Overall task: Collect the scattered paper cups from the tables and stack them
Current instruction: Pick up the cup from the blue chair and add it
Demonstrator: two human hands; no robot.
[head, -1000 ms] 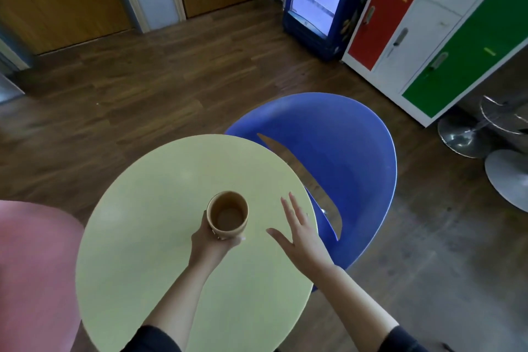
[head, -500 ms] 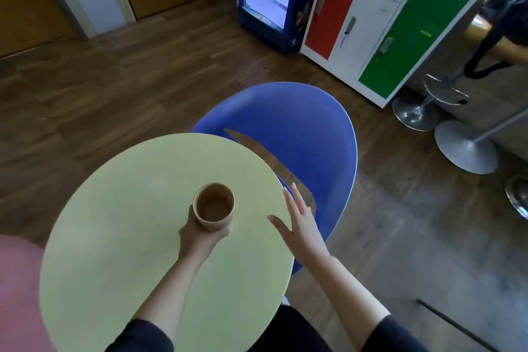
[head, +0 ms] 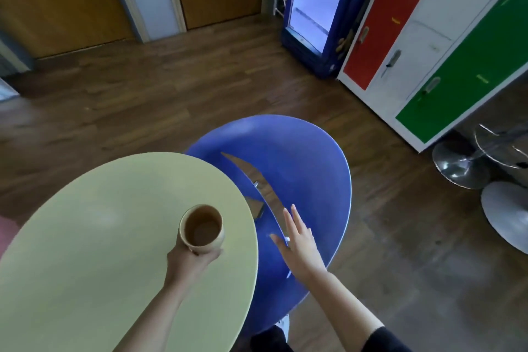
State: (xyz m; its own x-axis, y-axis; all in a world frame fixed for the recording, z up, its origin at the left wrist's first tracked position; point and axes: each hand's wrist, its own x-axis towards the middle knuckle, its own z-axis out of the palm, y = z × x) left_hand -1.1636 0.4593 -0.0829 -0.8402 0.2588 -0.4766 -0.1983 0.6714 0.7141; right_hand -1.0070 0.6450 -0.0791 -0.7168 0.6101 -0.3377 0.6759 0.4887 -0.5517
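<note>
A brown paper cup (head: 202, 230) is held upright above the round pale green table (head: 100, 237), its open mouth facing up and nothing visible inside. My left hand (head: 190, 261) is shut around its lower part from below. My right hand (head: 300, 246) hovers flat with fingers spread, holding nothing, just past the table's right edge and over the blue chair. No other cups show on this table.
A blue plastic chair (head: 300, 168) stands tucked against the table's right side. A pink seat edge (head: 5, 233) shows at the far left. Red, white and green lockers (head: 428, 46), a glass-door fridge (head: 314, 8) and chrome stool bases (head: 463, 166) line the right. Wooden floor lies ahead.
My view has swung back left and the table has shifted left and down in frame. The cup stays in my left hand; my right hand now hangs over the blue chair instead of the table.
</note>
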